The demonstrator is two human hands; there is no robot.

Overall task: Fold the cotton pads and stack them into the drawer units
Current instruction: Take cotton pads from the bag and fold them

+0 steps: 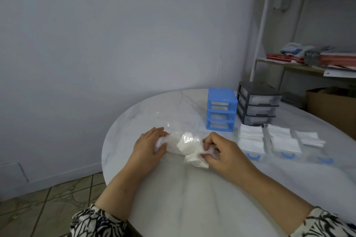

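Here, left hand grips plastic bag; right hand pinches cotton pad; blue drawer unit behind.

Two bare forearms, left hand and right hand without rings or watch, loose sleeves in a black-and-white leafy print (gathered just below the elbows), same fabric on both arms

Both hands, left and right, grip clear bag of cotton pads on table.
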